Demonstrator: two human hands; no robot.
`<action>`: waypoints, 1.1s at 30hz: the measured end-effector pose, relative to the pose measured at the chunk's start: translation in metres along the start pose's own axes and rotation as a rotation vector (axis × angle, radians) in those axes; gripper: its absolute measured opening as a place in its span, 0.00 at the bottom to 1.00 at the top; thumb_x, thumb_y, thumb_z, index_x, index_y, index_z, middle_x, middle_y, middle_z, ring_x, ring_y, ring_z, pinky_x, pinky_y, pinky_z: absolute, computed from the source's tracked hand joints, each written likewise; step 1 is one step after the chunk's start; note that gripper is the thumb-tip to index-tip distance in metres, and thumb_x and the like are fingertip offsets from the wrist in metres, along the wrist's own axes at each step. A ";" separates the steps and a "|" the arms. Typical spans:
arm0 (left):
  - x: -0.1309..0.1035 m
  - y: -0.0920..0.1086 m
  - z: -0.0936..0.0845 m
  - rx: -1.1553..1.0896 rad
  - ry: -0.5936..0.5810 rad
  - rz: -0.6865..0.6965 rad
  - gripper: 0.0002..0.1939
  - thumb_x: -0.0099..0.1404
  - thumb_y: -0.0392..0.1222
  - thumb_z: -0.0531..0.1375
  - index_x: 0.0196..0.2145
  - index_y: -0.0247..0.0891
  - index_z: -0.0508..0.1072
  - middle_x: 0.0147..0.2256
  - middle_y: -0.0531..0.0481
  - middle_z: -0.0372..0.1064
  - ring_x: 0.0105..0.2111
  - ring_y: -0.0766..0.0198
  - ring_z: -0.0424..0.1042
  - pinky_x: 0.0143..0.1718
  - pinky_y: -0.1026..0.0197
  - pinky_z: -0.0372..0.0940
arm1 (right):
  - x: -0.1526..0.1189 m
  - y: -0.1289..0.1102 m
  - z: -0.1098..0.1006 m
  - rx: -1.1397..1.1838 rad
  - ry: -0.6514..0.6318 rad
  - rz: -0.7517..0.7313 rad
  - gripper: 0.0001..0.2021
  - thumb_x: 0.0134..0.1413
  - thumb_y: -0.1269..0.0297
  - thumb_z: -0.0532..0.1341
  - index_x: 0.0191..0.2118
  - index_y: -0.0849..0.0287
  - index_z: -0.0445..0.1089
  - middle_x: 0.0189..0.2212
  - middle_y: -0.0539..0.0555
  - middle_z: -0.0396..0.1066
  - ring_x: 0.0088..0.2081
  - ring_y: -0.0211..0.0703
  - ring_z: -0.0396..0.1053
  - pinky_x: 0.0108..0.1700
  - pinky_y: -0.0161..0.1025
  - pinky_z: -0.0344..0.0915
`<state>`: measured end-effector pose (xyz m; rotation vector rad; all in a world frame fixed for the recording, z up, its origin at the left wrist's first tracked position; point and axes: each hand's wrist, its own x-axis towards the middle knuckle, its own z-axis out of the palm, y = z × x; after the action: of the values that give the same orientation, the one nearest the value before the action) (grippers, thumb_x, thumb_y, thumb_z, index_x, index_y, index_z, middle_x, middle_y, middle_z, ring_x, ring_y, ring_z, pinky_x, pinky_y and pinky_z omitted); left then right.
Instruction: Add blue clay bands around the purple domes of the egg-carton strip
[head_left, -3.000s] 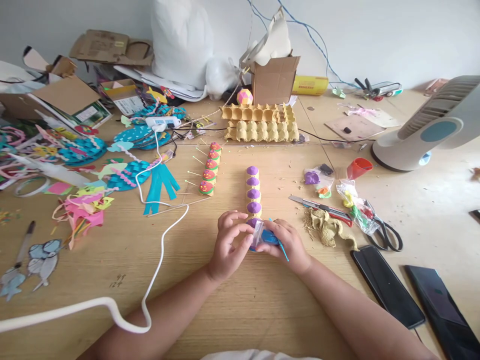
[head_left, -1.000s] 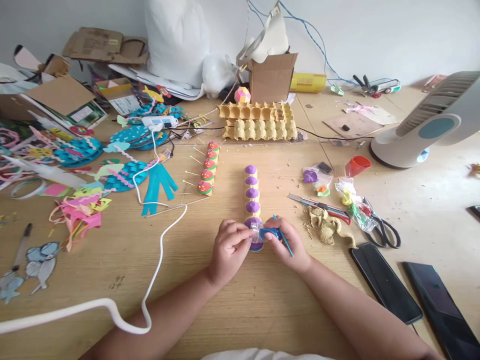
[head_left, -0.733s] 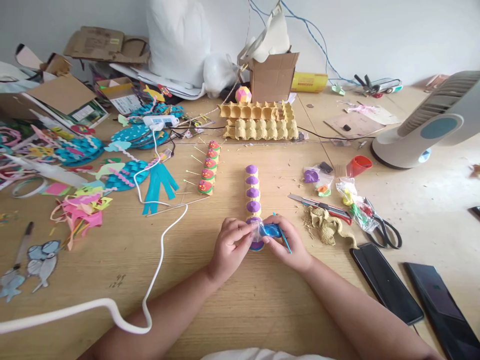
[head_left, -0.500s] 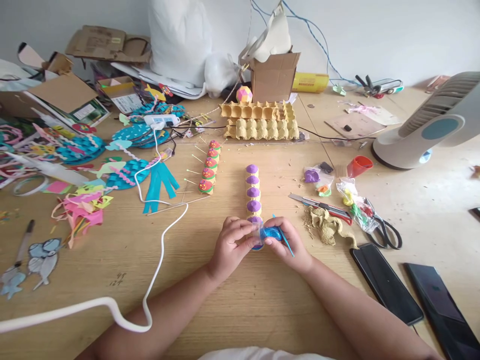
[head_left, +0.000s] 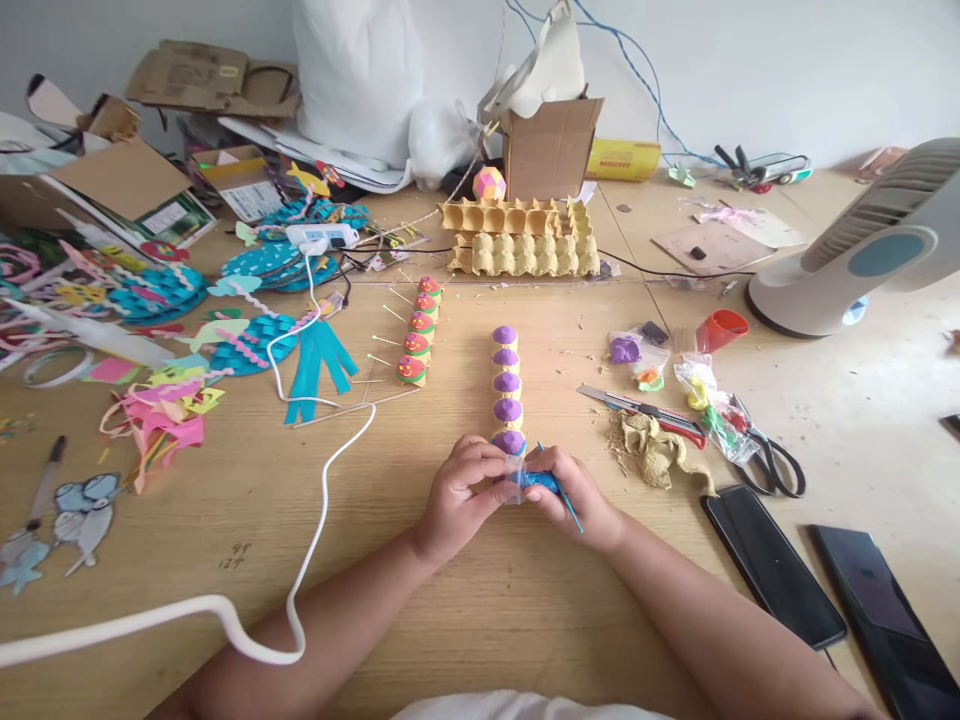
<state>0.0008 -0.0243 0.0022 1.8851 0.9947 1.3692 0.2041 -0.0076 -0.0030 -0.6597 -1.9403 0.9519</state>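
- While one see-through edge of a small clear bag (head_left: 514,484) is pinched by the left hand (head_left: 466,492), the other end, filled with a blue lump (head_left: 540,481), is gripped by the right hand (head_left: 581,497).
- A thin blue stick (head_left: 572,510) is held by the right hand too.
- Just past the bag, at 12 o'clock, a strip of purple-topped bumps (head_left: 507,383) is seen on the table (head_left: 450,640); its near end is hidden.
- At 11 o'clock from the hands, a row of red and green bumps (head_left: 417,341) is seen.
- Farther out at 12 o'clock, egg cartons (head_left: 534,256) are placed.
- At 2 o'clock, a red cutter (head_left: 652,413) is found.
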 end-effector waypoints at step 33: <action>-0.006 -0.007 0.003 0.008 0.290 -0.174 0.05 0.70 0.36 0.62 0.42 0.43 0.77 0.47 0.47 0.69 0.51 0.60 0.70 0.54 0.55 0.65 | -0.005 -0.002 0.001 0.394 0.213 0.335 0.13 0.64 0.55 0.64 0.37 0.54 0.60 0.29 0.47 0.64 0.26 0.36 0.60 0.29 0.36 0.58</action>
<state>0.0012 -0.0262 -0.0074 1.5902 1.2743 1.5621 0.2051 -0.0129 -0.0037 -0.8270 -1.4247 1.3659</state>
